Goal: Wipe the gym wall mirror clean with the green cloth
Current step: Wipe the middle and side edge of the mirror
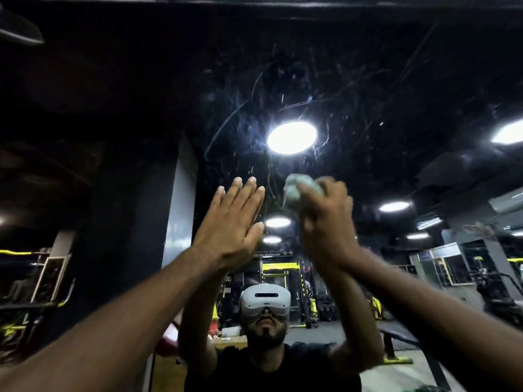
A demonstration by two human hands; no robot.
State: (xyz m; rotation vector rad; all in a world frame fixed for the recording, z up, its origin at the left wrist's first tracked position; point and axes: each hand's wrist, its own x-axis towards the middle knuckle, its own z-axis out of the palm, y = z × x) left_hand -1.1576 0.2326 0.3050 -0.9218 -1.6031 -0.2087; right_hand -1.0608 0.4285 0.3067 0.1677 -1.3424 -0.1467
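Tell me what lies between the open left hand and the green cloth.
Nothing solid: the head view shows only streaked mirror, with reflected ceiling lights, between the left hand and the green cloth gripped by the right hand.

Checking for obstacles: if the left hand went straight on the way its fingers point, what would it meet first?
Likely nothing solid: above the left hand lies only streaked mirror; whether it touches glass is unclear.

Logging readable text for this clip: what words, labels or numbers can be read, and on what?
"WEIGHTS AFTER" on the black sign reflected in the mirror; rest blurred.
"LOO" and "MIRR" on a reflected poster, partly hidden.
Logo on the headset: too small to read.
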